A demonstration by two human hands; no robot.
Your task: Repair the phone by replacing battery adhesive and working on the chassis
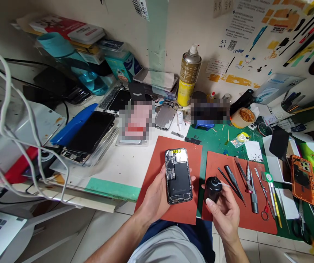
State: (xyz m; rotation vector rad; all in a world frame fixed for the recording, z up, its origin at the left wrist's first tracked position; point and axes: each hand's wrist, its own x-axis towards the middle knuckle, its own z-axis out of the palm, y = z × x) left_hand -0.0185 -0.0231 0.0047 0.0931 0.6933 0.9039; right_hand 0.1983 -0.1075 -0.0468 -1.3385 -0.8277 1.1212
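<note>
My left hand [157, 195] holds an opened phone [178, 176] with its screen removed, so the battery and circuit board face up. It hovers over a red-brown mat [154, 175]. My right hand [224, 212] grips a small black bottle [213, 189] with a thin needle tip, just right of the phone and above the inner edge of a second red-brown mat [255, 219].
Tweezers, picks and a screwdriver [244, 182] lie on the right mat. A yellow spray can [189, 75] stands at the wall. Stacked phones [90, 137], a bare phone frame [166, 115], a tape roll [243, 117], an orange phone housing [304, 179] and white cables [9, 120] surround the workspace.
</note>
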